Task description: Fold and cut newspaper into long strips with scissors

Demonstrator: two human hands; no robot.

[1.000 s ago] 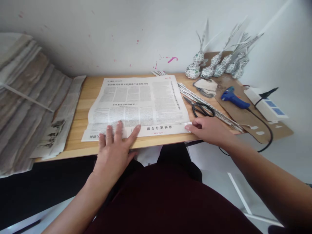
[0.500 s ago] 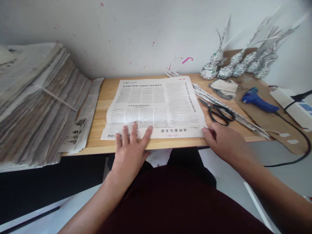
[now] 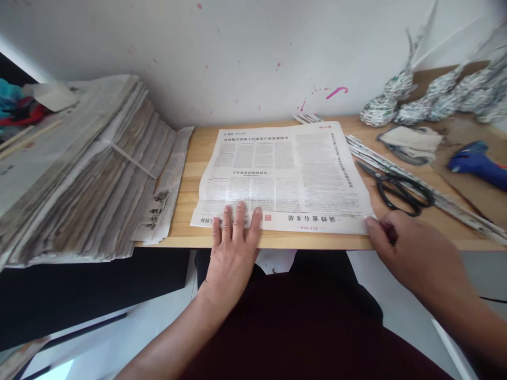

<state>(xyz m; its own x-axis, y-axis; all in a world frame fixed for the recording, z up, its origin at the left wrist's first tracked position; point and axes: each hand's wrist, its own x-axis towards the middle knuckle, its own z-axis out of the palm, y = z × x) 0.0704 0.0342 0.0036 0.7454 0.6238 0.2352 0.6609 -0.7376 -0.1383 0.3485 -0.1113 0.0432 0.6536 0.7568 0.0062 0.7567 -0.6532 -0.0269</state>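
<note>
A newspaper sheet (image 3: 253,184) lies on the wooden table, its near edge folded over into a narrow strip. My left hand (image 3: 233,248) rests palm down on the left part of that strip, fingers stretched out and slightly apart. At the near right corner, my right hand (image 3: 407,253) is closed, pinching the paper between thumb and curled fingers. Black-handled scissors (image 3: 400,192) lie just beyond my right hand, partly over a bundle of rolled paper sticks (image 3: 380,166).
A tall tied stack of newspapers (image 3: 99,184) stands at the left. A blue glue gun (image 3: 477,161) lies on cardboard at the right, near a whitish cloth-like piece (image 3: 412,142). Woven paper gourd shapes (image 3: 386,100) stand against the wall. The table's front edge (image 3: 309,241) runs close to my body.
The view has turned left, so everything appears farther right. My left hand has shifted slightly left along the folded strip, uncovering a small red seal. My right hand stays at the corner.
</note>
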